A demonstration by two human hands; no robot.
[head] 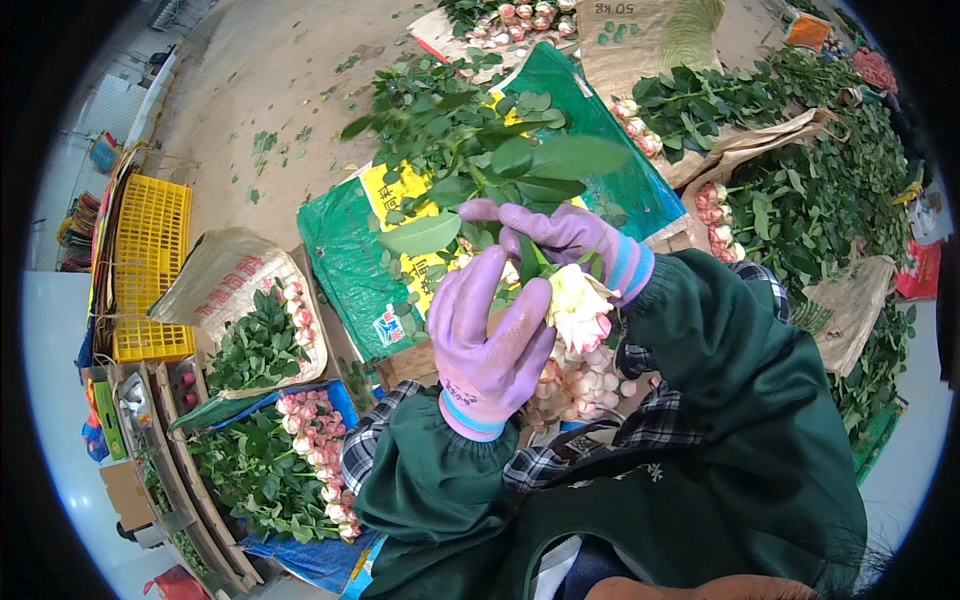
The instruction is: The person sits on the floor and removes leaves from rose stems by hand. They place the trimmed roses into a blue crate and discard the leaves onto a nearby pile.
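Observation:
A pale pink-and-cream rose [579, 309] is held before my chest, its bloom towards me and its leafy stem pointing away. My right hand [574, 236], in a lilac glove with a blue-striped cuff, is closed around the stem just beyond the bloom. My left hand [487, 337], in a matching glove, is beside the bloom, thumb and index finger spread near the upper leaves. Whether its fingertips pinch anything is hidden. Broad green leaves [525, 169] extend past my fingers. Below the hands lie loose petals and rose heads [581, 382], partly covered by the held rose.
A green-and-yellow woven sack [341, 255] bearing cut foliage lies ahead. Bundled roses [315, 442] rest on blue sheeting at left, with a smaller bunch [259, 341] on a pale sack. A yellow plastic crate [150, 262] stands farther left. More leafy rose bundles [810, 202] line the right.

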